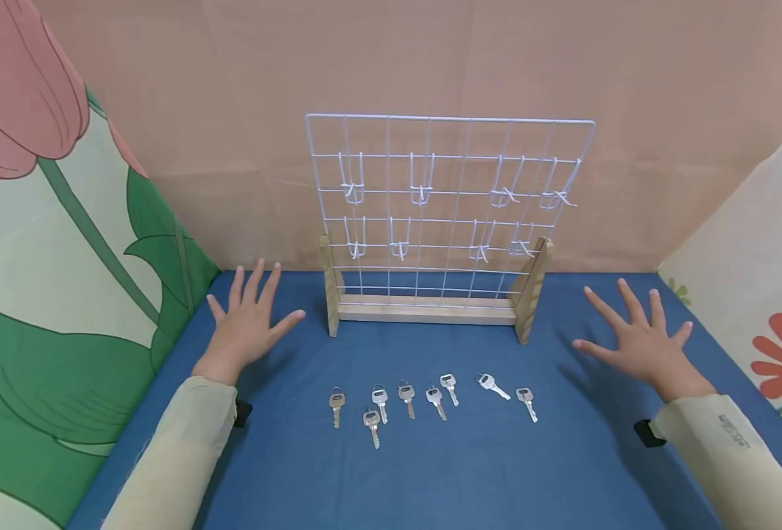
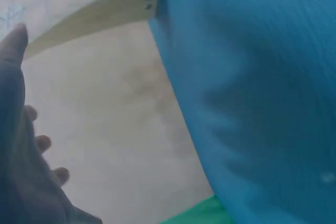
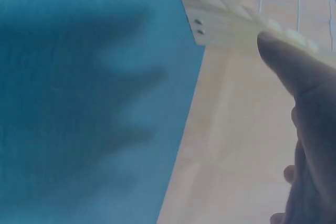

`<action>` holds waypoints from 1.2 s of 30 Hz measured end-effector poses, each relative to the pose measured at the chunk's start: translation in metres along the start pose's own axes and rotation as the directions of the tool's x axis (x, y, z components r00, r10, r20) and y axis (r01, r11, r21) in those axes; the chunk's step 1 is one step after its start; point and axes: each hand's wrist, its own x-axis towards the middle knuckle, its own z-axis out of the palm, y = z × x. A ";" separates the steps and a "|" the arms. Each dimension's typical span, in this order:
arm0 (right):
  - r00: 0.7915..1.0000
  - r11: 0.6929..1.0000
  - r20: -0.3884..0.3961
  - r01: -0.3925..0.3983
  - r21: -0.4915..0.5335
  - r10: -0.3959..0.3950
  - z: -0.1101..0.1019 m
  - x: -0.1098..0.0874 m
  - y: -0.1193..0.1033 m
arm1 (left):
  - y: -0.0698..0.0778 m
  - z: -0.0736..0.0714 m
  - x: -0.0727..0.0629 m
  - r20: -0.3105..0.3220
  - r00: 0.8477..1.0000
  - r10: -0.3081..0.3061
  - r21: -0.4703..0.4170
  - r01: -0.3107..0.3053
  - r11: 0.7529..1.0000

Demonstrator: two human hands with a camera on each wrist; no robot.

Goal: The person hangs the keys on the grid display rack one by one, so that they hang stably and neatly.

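Eight metal keys [image 1: 406, 392] are laid loose in an uneven row on the blue-covered counter [image 1: 431, 486], on the near side of a white wire rack [image 1: 451, 117]. Nothing is grasped: the left hand [image 1: 241, 327] is raised to the left of the rack and the right hand [image 1: 646, 347] to its right, both released with fingers spread, and their shadows are cast on the counter. If a key were picked up, trouble would most likely be met left of the row's middle, where two keys are laid so near each other that contact cannot be ruled out; a neighbour could be dragged by a hurried pinch. A slip could also be caused by how thin and flat the keys are. The rack, borne by a wooden stand [image 1: 427, 315], might be rocked or shifted if it were bumped by a sleeve [image 1: 179, 449] or by the black wrist device [image 1: 242, 413]. Should a key's small ring be brought to the slender hooks [image 1: 421, 195], a tip could easily be missed. No tray, box or bowl is seen; as holders, only the hooks are offered, set in an upper and a lower row of four, and no key is seen hanging from them.
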 end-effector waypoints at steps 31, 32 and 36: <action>0.983 0.852 0.064 0.114 0.511 -0.170 0.048 -0.012 -0.021 | 0.057 -0.010 0.073 0.045 0.999 0.004 -0.902 0.039 0.430; 0.980 0.844 0.077 0.116 0.524 -0.182 0.049 -0.011 -0.020 | 0.057 -0.009 0.074 0.042 0.999 -0.005 -0.904 0.041 0.425; 0.967 0.824 0.129 0.113 0.556 -0.220 0.050 -0.010 -0.019 | 0.058 -0.005 0.078 0.031 0.999 -0.026 -0.914 0.039 0.405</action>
